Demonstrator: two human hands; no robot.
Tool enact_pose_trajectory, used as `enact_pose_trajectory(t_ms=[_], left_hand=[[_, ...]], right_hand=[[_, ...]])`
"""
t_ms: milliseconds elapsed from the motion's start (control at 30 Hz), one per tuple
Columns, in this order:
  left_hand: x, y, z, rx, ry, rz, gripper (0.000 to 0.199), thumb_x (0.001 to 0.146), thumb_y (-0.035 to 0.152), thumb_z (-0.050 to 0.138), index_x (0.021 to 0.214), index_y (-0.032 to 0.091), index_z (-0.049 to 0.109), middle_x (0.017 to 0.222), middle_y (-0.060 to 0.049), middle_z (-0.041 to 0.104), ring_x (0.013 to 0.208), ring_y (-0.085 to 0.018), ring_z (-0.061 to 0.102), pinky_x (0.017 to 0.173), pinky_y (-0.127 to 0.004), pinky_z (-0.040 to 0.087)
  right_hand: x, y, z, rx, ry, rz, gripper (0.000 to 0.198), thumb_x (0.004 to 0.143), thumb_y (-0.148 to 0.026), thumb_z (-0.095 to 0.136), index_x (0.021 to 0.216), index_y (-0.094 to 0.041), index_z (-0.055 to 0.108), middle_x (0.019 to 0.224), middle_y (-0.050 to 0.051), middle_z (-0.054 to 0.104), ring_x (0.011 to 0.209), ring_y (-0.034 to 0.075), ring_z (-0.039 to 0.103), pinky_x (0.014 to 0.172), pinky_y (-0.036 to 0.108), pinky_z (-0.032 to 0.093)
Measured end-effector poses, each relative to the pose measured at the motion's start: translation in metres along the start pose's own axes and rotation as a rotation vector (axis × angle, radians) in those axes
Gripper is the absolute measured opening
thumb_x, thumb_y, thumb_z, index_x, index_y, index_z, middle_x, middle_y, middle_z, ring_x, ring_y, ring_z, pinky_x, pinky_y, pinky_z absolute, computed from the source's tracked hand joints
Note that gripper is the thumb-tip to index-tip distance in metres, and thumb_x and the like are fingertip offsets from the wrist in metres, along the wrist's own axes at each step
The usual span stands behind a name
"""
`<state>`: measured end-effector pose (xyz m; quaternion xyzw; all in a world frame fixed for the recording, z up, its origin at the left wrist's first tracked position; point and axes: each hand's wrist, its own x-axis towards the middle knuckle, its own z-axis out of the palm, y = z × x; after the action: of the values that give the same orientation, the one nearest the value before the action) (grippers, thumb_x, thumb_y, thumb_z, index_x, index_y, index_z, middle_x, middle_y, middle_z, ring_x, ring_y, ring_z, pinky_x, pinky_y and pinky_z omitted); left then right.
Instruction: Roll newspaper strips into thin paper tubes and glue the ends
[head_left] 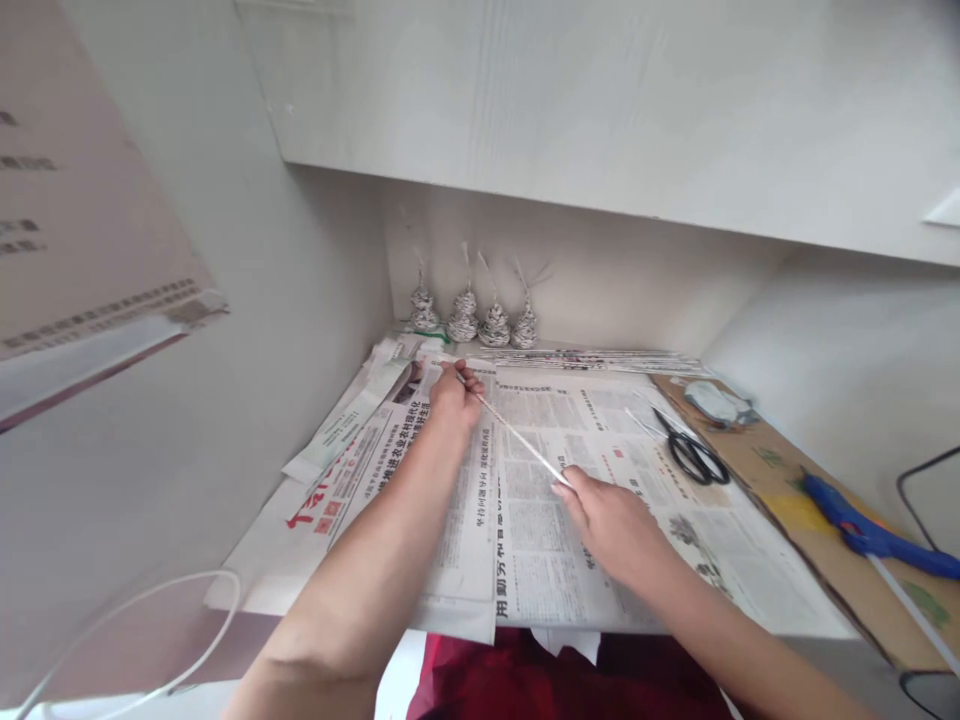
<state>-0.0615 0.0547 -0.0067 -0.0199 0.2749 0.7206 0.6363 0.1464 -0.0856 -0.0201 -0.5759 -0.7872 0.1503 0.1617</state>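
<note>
A thin, pale rolled paper stick [521, 440] runs slantwise between my two hands over the newspaper. Its far end is pinched in the fingers of my left hand [456, 392], near the middle of the table. Closer to me and further right, my right hand [604, 510] grips the stick's near end between thumb and fingers. Spread newspaper [555, 560] lies beneath both hands. Black-handled scissors [696, 458] rest to the right of my right hand, beside a few thin white strips [643, 424].
Several gourd-shaped woven paper pieces [463, 318] stand along the back wall. Before them lies a bundle of paper sticks [592, 360]. At right, cardboard [780, 500] holds a blue glue gun [862, 530] and a clear plastic packet [716, 402]. A cabinet [600, 120] overhangs the table.
</note>
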Motion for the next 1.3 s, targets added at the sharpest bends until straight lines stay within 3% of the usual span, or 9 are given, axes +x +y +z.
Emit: enact_pose_trajectory(t_ms=[100, 267, 333, 500, 567, 800, 1033, 1233, 1300], left_hand=[[-0.001, 0.000, -0.001, -0.005, -0.009, -0.026, 0.033, 0.095, 0.033, 0.033, 0.070, 0.015, 0.046, 0.048, 0.006, 0.034, 0.033, -0.004, 0.028, 0.033, -0.015, 0.021], [-0.005, 0.000, 0.001, -0.017, -0.056, -0.102, 0.034, 0.095, 0.033, 0.032, 0.070, 0.015, 0.047, 0.049, 0.005, 0.034, 0.033, -0.005, 0.027, 0.032, -0.016, 0.019], [-0.006, -0.001, 0.001, -0.023, -0.064, -0.109, 0.035, 0.095, 0.033, 0.031, 0.070, 0.015, 0.047, 0.049, 0.004, 0.035, 0.034, -0.005, 0.028, 0.032, -0.016, 0.021], [-0.004, -0.005, 0.000, -0.022, -0.044, -0.097, 0.033, 0.094, 0.035, 0.034, 0.071, 0.015, 0.047, 0.051, 0.004, 0.037, 0.035, -0.005, 0.030, 0.034, -0.016, 0.025], [-0.004, -0.006, -0.001, -0.016, -0.041, -0.101, 0.034, 0.094, 0.036, 0.033, 0.071, 0.016, 0.046, 0.050, 0.004, 0.036, 0.034, -0.005, 0.029, 0.034, -0.016, 0.024], [-0.008, -0.009, 0.001, -0.024, -0.118, -0.130, 0.034, 0.094, 0.034, 0.034, 0.069, 0.015, 0.046, 0.049, 0.006, 0.032, 0.035, -0.005, 0.026, 0.034, -0.016, 0.022], [-0.010, -0.012, 0.000, -0.023, -0.137, -0.126, 0.032, 0.094, 0.036, 0.036, 0.069, 0.016, 0.044, 0.050, 0.006, 0.032, 0.035, -0.006, 0.027, 0.035, -0.016, 0.023], [-0.013, -0.014, 0.001, -0.039, -0.195, -0.152, 0.032, 0.094, 0.034, 0.036, 0.069, 0.015, 0.045, 0.049, 0.006, 0.028, 0.035, -0.005, 0.026, 0.035, -0.016, 0.020], [-0.013, -0.015, 0.001, -0.043, -0.208, -0.152, 0.031, 0.093, 0.034, 0.037, 0.070, 0.015, 0.045, 0.049, 0.006, 0.029, 0.036, -0.005, 0.027, 0.035, -0.016, 0.021]], right_hand=[[-0.002, -0.002, 0.001, 0.269, -0.117, 0.074, 0.034, 0.091, -0.049, 0.037, 0.076, -0.020, 0.049, 0.056, -0.001, 0.043, 0.047, 0.011, 0.037, 0.049, 0.026, 0.025], [-0.007, 0.003, -0.003, 1.131, -0.691, 0.292, 0.038, 0.090, -0.057, 0.029, 0.078, -0.023, 0.038, 0.047, -0.010, 0.021, 0.034, 0.007, 0.018, 0.036, 0.021, 0.020], [-0.008, 0.004, -0.005, 1.096, -0.663, 0.302, 0.038, 0.090, -0.058, 0.031, 0.081, -0.022, 0.040, 0.048, -0.010, 0.023, 0.035, 0.007, 0.022, 0.037, 0.021, 0.022], [-0.003, 0.000, -0.008, 0.314, -0.105, 0.060, 0.031, 0.087, -0.052, 0.045, 0.080, -0.021, 0.046, 0.057, -0.004, 0.041, 0.049, 0.011, 0.036, 0.049, 0.026, 0.027], [-0.001, 0.000, -0.006, 0.224, -0.038, 0.023, 0.031, 0.088, -0.051, 0.043, 0.079, -0.021, 0.046, 0.057, -0.003, 0.042, 0.050, 0.011, 0.035, 0.050, 0.027, 0.025], [-0.001, 0.006, 0.003, 1.119, -0.602, 0.282, 0.032, 0.091, -0.053, 0.031, 0.081, -0.023, 0.040, 0.048, -0.009, 0.020, 0.037, 0.009, 0.024, 0.038, 0.023, 0.026], [0.003, -0.002, -0.001, 0.469, -0.156, 0.102, 0.035, 0.085, -0.056, 0.045, 0.078, -0.021, 0.045, 0.054, -0.004, 0.038, 0.047, 0.010, 0.035, 0.047, 0.025, 0.029], [0.002, 0.003, -0.001, 1.078, -0.618, 0.269, 0.040, 0.089, -0.060, 0.028, 0.075, -0.023, 0.035, 0.046, -0.009, 0.021, 0.036, 0.009, 0.025, 0.038, 0.022, 0.024], [0.001, 0.005, -0.001, 1.061, -0.592, 0.277, 0.039, 0.089, -0.059, 0.029, 0.078, -0.023, 0.038, 0.048, -0.009, 0.024, 0.037, 0.009, 0.027, 0.039, 0.022, 0.025]])
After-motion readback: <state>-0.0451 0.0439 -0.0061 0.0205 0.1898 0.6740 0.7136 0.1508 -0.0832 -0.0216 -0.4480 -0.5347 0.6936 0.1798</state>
